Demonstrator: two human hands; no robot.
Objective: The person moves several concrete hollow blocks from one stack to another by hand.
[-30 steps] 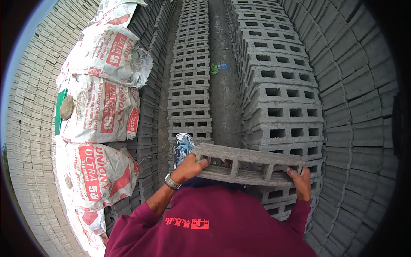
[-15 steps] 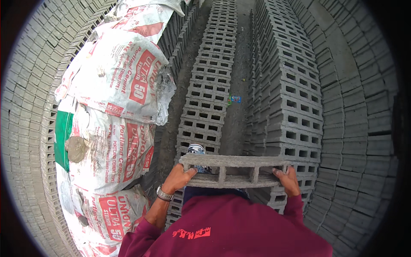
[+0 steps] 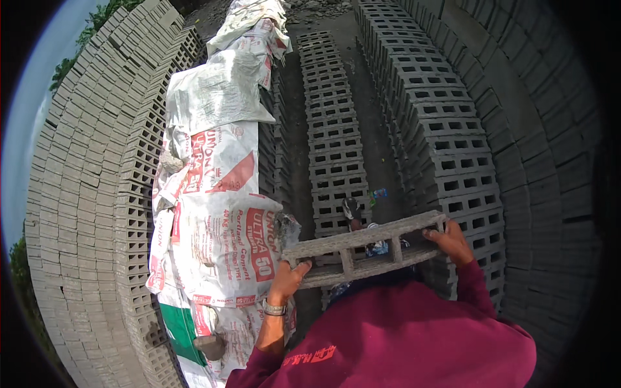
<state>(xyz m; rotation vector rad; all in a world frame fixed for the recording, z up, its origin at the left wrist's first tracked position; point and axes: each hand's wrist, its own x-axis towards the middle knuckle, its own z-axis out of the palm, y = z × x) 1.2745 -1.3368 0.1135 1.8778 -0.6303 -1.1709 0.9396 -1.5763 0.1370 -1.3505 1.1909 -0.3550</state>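
Note:
A grey hollow concrete block is held level with my waist, its open cells facing me and its right end higher in the picture. My left hand, below a wristwatch, is closed round the block's left end with the thumb hooked into the end cell. On the opposite end my right hand grips the same way. Beneath the block, one shoe is on the low middle row of hollow blocks; the rest of my legs is mostly hidden.
Printed white sacks cover a stack on my left, with a stone on them. A taller row of hollow blocks runs along my right. High block walls curve up on both sides. A colourful wrapper lies in the right-hand gap.
The view has swung up and left, showing the far end of the rows and some sky. The block has tilted, right end up, still in both hands. A shoe has come into view ahead.

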